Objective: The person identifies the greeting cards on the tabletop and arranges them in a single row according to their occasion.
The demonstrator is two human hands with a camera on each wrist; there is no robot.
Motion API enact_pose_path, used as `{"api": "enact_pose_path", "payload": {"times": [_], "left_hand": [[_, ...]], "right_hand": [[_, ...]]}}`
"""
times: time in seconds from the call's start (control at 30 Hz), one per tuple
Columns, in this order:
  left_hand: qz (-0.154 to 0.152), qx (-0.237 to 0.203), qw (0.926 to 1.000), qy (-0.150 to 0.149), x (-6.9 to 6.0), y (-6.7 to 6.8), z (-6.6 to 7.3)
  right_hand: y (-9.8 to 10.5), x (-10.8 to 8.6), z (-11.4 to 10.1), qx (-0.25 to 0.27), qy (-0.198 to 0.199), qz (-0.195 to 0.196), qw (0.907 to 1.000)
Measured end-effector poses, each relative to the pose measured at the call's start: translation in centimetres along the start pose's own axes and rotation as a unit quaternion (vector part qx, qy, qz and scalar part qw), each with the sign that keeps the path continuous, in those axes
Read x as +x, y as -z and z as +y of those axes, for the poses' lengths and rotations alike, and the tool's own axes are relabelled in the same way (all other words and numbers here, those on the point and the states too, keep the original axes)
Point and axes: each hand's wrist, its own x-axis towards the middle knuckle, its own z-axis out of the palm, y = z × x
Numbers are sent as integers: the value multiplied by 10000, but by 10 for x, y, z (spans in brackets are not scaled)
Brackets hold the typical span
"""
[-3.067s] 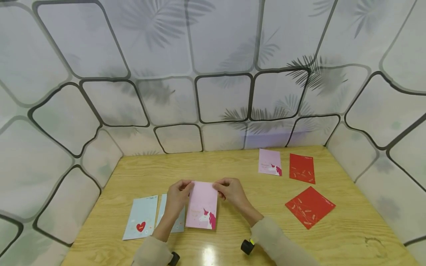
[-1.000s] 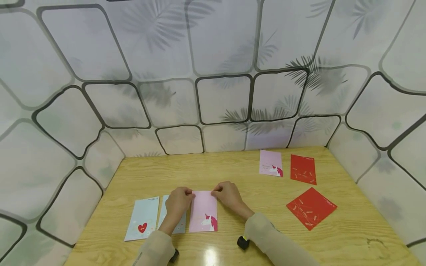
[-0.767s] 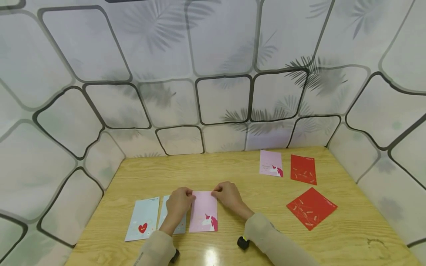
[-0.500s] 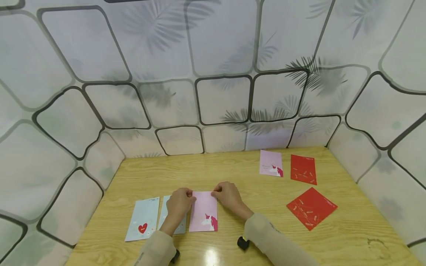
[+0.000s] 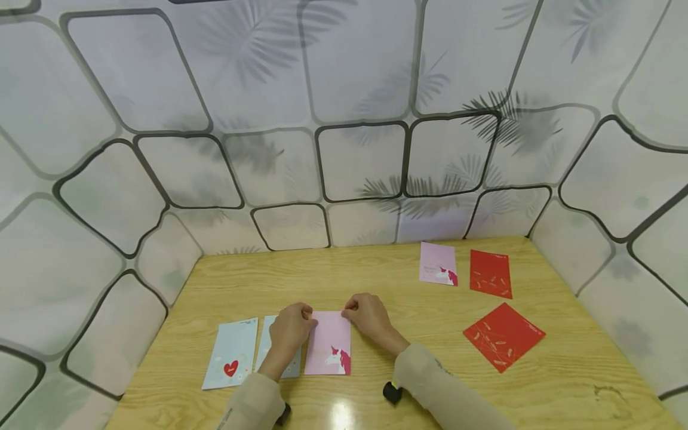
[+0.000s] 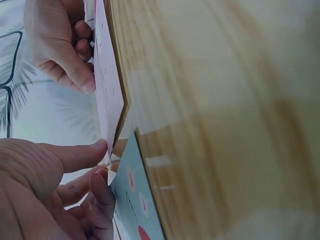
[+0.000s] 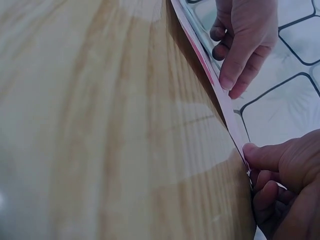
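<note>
A pink card with a white unicorn [image 5: 328, 340] lies flat or nearly so on the wooden table, in front of the person. The left hand [image 5: 290, 330] pinches its far left corner; in the left wrist view, the thumb [image 6: 87, 156] is on top and a finger beneath. At the far right corner, the right hand [image 5: 369, 315] pinches the same card between thumb [image 7: 262, 156] and forefinger. Under the left hand and wrist, a second pale blue card [image 5: 265, 340] is partly hidden. Left of it lies a pale blue card with a red heart [image 5: 228, 352].
Another pink unicorn card [image 5: 436, 263] lies at the back right of the table [image 5: 269, 275]. Beside it is a red card [image 5: 490, 273], and nearer the person a second red card [image 5: 502, 337] lies turned diagonally. A patterned cloth wall [image 5: 360, 161] encloses the back and sides.
Since about three seconds ago, both hands and the pink card have come down slightly nearer the person, the card now flatter. Over the last second, hands and card have hardly moved.
</note>
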Motion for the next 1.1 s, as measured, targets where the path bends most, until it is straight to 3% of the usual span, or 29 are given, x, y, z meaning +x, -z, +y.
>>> {"api": "enact_pose_path", "payload": {"times": [0.7, 0.87, 1.1], "left_hand": [[-90, 6, 9998, 157, 2, 3, 3], [14, -97, 9999, 63, -1, 5, 4], [237, -529, 9979, -288, -2, 15, 10]], "right_hand": [[0, 5, 1, -311, 43, -76, 9995], [1, 3, 7, 431, -85, -92, 9990], [21, -3, 16, 1650, -396, -193, 9853]]}}
